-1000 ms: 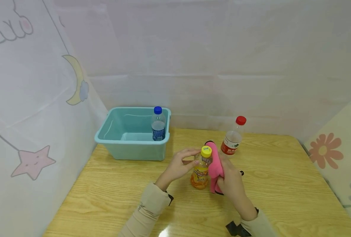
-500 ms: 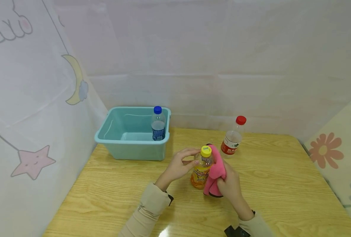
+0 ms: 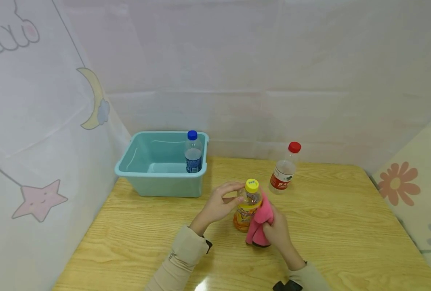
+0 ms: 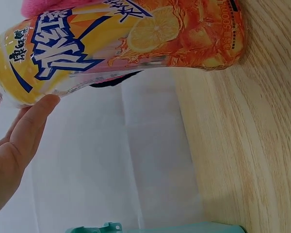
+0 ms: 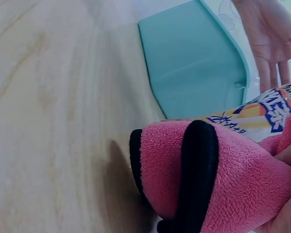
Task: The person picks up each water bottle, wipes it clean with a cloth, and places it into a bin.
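The right hand (image 3: 278,227) grips a pink plush cloth with black edging (image 3: 261,217), bunched in its fist with a loose fold hanging below, while the left hand (image 3: 218,204) holds a clear plastic bottle with a yellow cap and an orange-and-yellow label (image 3: 244,217) between thumb and fingers at the shoulder, just below the cap. That bottle stands roughly upright on the light wood-grain table (image 3: 346,226), the cloth lying against its right side. It looks light and thin-walled, so it would likely dent under a hard squeeze and tip or slide if pushed sideways; the narrowed shoulder seems the surest hold, leaving the label free. The cloth should be soft and limp, best gathered in a full grip. Both forearms reach in from below, the left palm turned toward the bottle, the right thumb lying on the cloth. Farther out, a pale teal plastic tub (image 3: 160,175) holds a blue-capped clear bottle (image 3: 193,158), and a red-capped clear bottle (image 3: 283,171) stands behind the cloth.
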The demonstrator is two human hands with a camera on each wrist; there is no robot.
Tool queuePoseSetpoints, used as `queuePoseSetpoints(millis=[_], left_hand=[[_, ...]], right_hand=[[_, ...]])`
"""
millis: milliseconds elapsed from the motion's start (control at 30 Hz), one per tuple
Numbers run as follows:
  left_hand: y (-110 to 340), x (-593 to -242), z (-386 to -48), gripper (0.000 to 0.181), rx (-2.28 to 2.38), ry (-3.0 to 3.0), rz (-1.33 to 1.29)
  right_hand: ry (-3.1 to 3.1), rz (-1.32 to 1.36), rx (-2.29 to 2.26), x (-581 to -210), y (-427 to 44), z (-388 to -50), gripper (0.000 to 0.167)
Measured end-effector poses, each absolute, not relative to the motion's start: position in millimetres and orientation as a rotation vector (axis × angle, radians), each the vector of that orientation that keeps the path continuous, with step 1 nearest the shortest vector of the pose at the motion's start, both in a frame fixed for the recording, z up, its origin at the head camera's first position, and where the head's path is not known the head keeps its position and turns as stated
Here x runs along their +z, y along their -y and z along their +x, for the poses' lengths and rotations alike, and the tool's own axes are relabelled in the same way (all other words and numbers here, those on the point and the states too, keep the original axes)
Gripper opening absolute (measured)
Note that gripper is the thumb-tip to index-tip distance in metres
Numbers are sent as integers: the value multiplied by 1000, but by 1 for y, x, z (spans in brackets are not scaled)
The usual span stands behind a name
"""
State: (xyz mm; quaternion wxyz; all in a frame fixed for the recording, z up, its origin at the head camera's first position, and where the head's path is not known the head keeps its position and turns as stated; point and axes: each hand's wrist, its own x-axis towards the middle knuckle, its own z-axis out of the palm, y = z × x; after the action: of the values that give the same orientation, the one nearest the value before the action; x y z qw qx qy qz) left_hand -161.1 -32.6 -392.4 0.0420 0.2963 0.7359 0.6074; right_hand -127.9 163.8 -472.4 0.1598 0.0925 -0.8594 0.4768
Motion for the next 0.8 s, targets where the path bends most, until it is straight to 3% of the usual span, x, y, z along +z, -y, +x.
queuePoseSetpoints(millis=[467, 800], left_hand=[[27, -423, -173, 43, 1834, -2340, 803], [17, -422, -169, 52, 1702, -2548, 809]], right_hand=[[2595, 255, 1289, -495, -163, -132, 56], [2658, 248, 1219, -497, -164, -133, 57]])
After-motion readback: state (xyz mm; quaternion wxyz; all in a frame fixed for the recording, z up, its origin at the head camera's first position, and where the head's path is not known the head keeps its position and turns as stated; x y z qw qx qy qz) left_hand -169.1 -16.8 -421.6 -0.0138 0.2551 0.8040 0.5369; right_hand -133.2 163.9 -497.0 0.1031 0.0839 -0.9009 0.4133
